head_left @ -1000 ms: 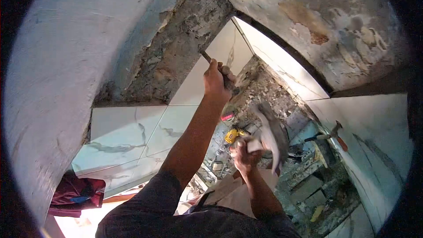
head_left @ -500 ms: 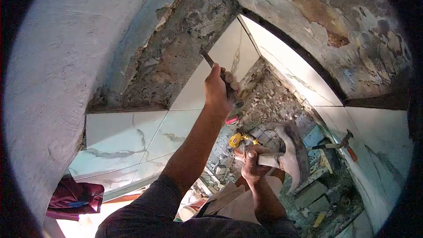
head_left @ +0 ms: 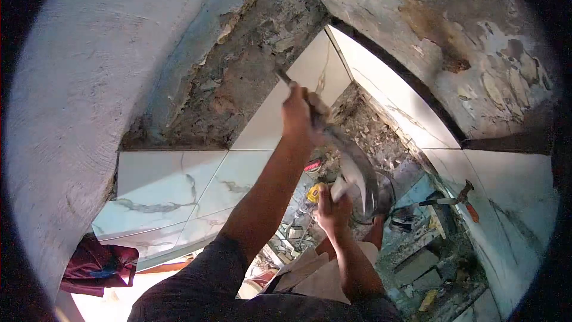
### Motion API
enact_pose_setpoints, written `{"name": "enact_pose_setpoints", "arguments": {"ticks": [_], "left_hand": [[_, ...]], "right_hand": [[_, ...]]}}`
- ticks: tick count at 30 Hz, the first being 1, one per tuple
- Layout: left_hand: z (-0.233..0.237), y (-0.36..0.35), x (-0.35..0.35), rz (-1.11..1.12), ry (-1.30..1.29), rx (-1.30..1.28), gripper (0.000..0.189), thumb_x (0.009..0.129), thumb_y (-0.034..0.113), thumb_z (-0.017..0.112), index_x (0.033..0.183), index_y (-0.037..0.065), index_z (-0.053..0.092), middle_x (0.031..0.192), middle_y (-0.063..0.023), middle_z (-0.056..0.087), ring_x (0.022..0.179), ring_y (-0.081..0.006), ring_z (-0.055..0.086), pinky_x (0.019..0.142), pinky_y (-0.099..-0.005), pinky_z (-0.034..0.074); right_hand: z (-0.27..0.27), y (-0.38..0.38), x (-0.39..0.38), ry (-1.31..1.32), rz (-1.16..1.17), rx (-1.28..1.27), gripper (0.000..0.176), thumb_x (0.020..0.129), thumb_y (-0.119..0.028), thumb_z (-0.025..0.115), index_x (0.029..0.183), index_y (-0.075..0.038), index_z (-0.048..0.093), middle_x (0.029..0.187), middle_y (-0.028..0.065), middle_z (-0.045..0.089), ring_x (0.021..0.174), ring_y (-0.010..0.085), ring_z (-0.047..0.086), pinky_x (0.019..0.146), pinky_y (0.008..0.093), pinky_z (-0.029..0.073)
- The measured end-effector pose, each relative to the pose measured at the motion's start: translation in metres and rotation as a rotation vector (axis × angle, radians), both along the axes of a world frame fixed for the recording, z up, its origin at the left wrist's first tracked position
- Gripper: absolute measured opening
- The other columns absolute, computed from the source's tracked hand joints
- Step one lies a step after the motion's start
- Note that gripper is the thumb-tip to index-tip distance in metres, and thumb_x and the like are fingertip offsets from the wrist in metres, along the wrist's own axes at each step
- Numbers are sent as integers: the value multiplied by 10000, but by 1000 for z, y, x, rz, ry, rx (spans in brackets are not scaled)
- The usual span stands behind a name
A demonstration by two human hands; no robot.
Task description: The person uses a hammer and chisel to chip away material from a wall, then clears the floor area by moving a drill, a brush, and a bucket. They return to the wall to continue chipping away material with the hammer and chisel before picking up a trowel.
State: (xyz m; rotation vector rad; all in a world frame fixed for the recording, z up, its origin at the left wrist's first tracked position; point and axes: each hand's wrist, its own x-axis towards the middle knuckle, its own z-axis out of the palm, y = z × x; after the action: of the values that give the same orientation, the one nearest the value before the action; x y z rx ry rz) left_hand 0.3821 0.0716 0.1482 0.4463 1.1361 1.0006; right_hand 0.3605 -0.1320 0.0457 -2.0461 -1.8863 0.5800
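Observation:
My left hand (head_left: 299,110) is wrapped around a chisel (head_left: 282,75), whose tip points up and left to the rough bare wall patch (head_left: 238,77) just above the tile edge. My right hand (head_left: 333,213) grips a hammer by its handle, below and to the right of the left hand. The grey hammer head (head_left: 362,180) is smeared by motion, its upper end close to the rear of the chisel. Behind my hands, white marbled tiles (head_left: 268,113) line the lower wall.
On the floor lie a yellow power drill (head_left: 312,194), a red-marked object (head_left: 313,166) and broken rubble (head_left: 381,128). Another hammer (head_left: 459,199) with orange on it is at the right tiled wall. A dark red cloth (head_left: 101,265) hangs at the lower left.
My right hand has swung the hammer up and left, bringing its head near the chisel's rear end. The left hand stays almost in place, with the chisel still at the wall.

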Motion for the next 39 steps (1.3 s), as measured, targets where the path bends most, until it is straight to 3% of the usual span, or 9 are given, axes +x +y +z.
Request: {"name": "enact_pose_setpoints", "arguments": {"ticks": [4, 8, 12, 15, 20, 25, 27, 31, 39], "left_hand": [[-8, 6, 6, 25, -2, 24, 279, 934, 324, 359, 754, 110, 372, 533, -13, 374, 400, -176, 401, 383, -337, 326], [-6, 6, 8, 15, 37, 42, 282, 925, 301, 371, 743, 89, 410, 550, -24, 380, 441, -186, 396, 460, -368, 381], [-14, 16, 6, 40, -49, 49, 300, 929, 315, 372, 734, 90, 407, 548, -25, 384, 443, -191, 399, 461, -370, 374], [-9, 16, 8, 22, -50, 43, 301, 933, 286, 357, 689, 109, 366, 540, -27, 366, 416, -178, 378, 410, -336, 325], [-6, 14, 7, 72, -65, 10, 331, 941, 312, 333, 681, 111, 371, 510, -24, 360, 402, -191, 380, 396, -357, 322], [-4, 11, 9, 51, 24, 16, 323, 950, 321, 323, 715, 106, 376, 549, -22, 374, 443, -174, 367, 453, -350, 331], [-4, 13, 6, 43, 36, 21, 325, 950, 325, 322, 715, 108, 376, 551, -22, 373, 447, -173, 365, 457, -350, 333], [-4, 9, 10, 35, -22, 31, 325, 949, 325, 329, 710, 109, 375, 542, -24, 369, 447, -174, 351, 453, -344, 330], [-8, 11, 8, 57, -21, 17, 316, 948, 315, 338, 710, 108, 362, 571, -28, 397, 448, -179, 338, 464, -354, 312]], "right_hand": [[56, 2, 23, 1102, -717, 75, 379, 842, -347, 552, 618, -46, 496, 489, 34, 463, 423, 177, 471, 425, 324, 370], [7, 3, 4, 1674, -598, 602, 385, 834, -328, 578, 601, -45, 463, 495, -15, 411, 428, 143, 431, 405, 299, 332], [9, 2, 34, 120, -144, 686, 252, 785, -214, 654, 747, -7, 515, 574, 21, 493, 443, 152, 447, 421, 290, 339], [20, -20, 30, 779, -437, -233, 332, 849, -242, 565, 1091, -28, 488, 928, 149, 552, 751, 200, 569, 573, 358, 433], [4, 13, 23, 178, -39, 245, 363, 808, -127, 543, 1157, -44, 488, 939, 206, 584, 845, 349, 582, 716, 408, 474], [-16, -21, 27, 1653, -489, 30, 292, 859, -266, 512, 1055, -49, 515, 869, 166, 557, 779, 290, 545, 679, 374, 458], [-11, -7, 37, 1299, -57, 123, 296, 905, -327, 455, 998, -54, 524, 812, 120, 533, 714, 236, 517, 647, 334, 459], [19, 15, 31, 741, -483, 445, 337, 841, -322, 547, 694, -18, 531, 565, 145, 488, 457, 212, 454, 437, 358, 345], [-12, 24, 19, 812, -350, 138, 256, 887, -198, 479, 1080, -34, 514, 1040, 160, 568, 859, 298, 579, 721, 352, 467]]}}
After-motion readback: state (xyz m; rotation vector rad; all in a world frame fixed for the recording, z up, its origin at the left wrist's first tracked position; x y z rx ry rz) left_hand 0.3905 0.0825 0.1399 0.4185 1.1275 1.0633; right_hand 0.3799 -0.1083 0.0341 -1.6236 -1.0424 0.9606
